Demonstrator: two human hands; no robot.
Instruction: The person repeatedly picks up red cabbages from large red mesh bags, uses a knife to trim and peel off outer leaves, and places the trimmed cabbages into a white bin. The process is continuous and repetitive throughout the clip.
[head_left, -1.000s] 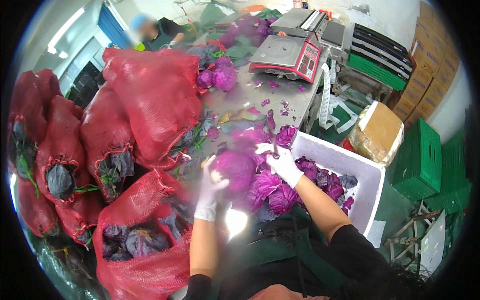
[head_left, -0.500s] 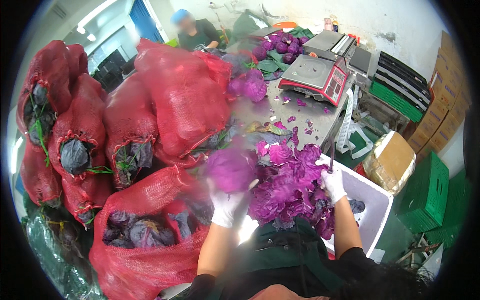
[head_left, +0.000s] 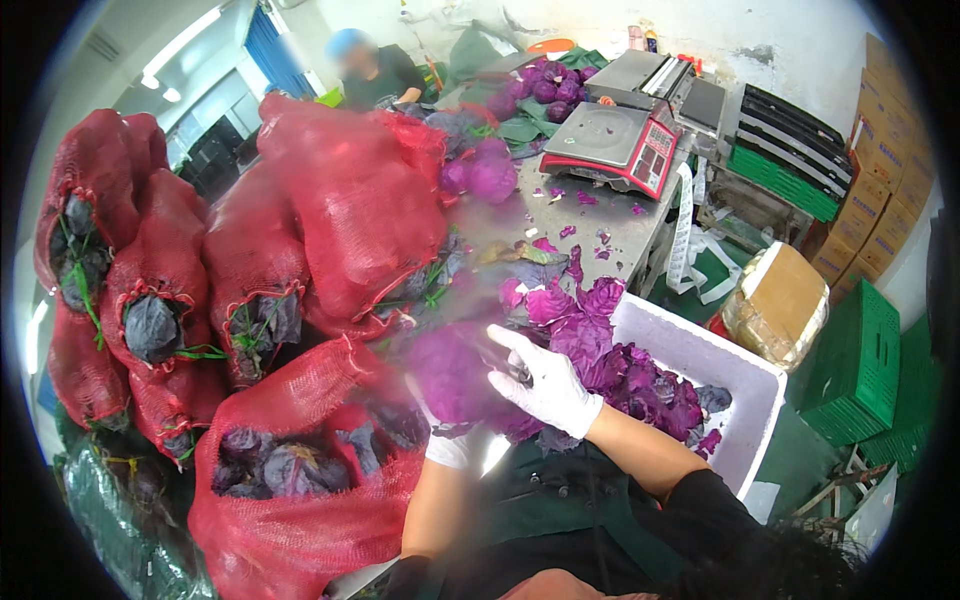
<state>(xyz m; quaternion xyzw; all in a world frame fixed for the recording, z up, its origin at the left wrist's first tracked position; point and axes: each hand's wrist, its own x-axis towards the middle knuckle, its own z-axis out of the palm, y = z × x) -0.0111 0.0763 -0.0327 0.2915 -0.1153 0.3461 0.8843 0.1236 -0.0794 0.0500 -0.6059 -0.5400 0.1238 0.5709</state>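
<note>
Nearest, at the counter's (head_left: 560,222) near edge, the white-gloved left hand (head_left: 456,448) is cupped under a round, glossy purple cabbage (head_left: 446,375), probably because its weight is best borne from below, which leaves the other hand free. The white-gloved right hand (head_left: 550,390) is at the cabbage's right side, thumb and fingers spread; a dark shape shows among them, too blurred to tell whether it is gripped. To the left, a red mesh sack (head_left: 300,530) gapes open, its dull, dark-leaved cabbages (head_left: 298,468) facing up, seemingly for easy reach. Just right of the hands, loose, curled purple leaves (head_left: 585,335) heap up beside and inside a white rectangular box (head_left: 690,338) at the counter's right edge, presumably set close for the same reason. Further off, a red-framed scale with a flat grey pan (head_left: 598,135) stands near that right edge, level, as weighing would require. Beyond it, small purple cabbages (head_left: 552,85) lie grouped toward the far end.
</note>
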